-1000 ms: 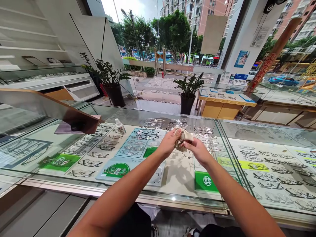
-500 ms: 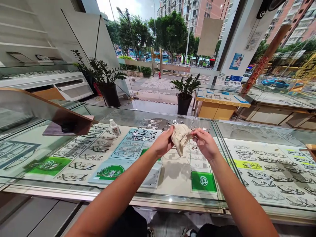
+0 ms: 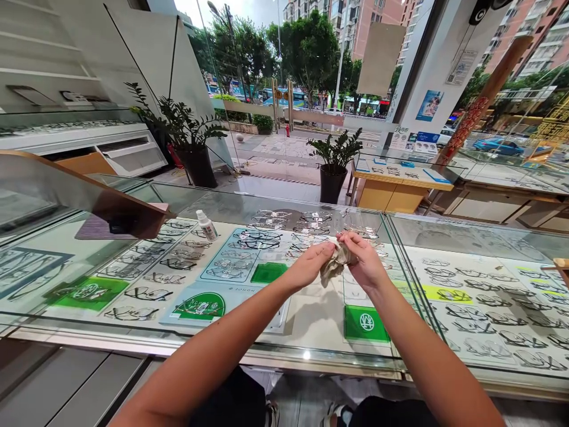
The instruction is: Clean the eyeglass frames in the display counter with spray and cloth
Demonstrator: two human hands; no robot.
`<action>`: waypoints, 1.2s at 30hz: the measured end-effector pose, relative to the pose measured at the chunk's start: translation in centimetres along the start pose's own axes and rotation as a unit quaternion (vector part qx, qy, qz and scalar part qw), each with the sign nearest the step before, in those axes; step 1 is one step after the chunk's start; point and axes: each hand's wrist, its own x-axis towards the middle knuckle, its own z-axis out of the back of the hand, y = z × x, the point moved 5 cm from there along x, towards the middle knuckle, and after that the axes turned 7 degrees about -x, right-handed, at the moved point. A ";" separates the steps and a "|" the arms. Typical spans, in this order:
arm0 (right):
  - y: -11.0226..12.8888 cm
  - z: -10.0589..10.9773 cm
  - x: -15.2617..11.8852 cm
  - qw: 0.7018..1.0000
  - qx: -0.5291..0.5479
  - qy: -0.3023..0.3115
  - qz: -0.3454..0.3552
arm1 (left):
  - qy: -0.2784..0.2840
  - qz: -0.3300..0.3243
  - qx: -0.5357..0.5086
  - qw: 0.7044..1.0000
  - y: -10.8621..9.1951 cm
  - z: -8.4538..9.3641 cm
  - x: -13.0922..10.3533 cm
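A crumpled beige cloth [image 3: 332, 268] hangs between my two hands, above the glass display counter. My left hand [image 3: 315, 262] has its fingers closed on the cloth's left side. On the other side, my right hand [image 3: 362, 256] pinches the cloth near its top, fingertips close to those of my left hand. Whether something small is wrapped inside the cloth is hidden. A white spray bottle [image 3: 207, 226] stands upright on the counter, left of my hands.
Rows of eyeglasses [image 3: 149, 293] lie under the glass of the counter [image 3: 311, 354]. A brown-edged panel [image 3: 128, 209] juts in from the left. Beyond the counter stand two potted plants [image 3: 333, 178] and a wooden display table [image 3: 391, 193].
My hands have come together and moved slightly lower. My right hand, earlier at the right edge of the cloth, now grips it at the top, and the cloth is more bunched.
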 end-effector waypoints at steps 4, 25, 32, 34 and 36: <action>-0.6 -0.6 0.0 1.000 0.030 0.004 -0.007 | 0.008 -0.003 0.002 1.000 -0.1 -0.4 0.1; 0.0 -0.9 -0.4 0.998 -0.044 0.022 0.031 | -0.112 -0.039 -0.042 0.992 0.4 1.6 0.2; 0.6 -1.1 -0.6 0.969 -0.221 0.064 0.087 | -0.134 -0.046 -0.061 0.988 -0.8 2.6 0.3; 1.0 -1.7 -1.1 0.950 -0.278 0.081 0.120 | -0.145 -0.051 -0.054 0.987 -0.8 2.6 0.3; 1.3 -2.2 -1.6 0.929 -0.323 0.091 0.154 | -0.154 -0.057 -0.046 0.985 -0.6 2.8 0.4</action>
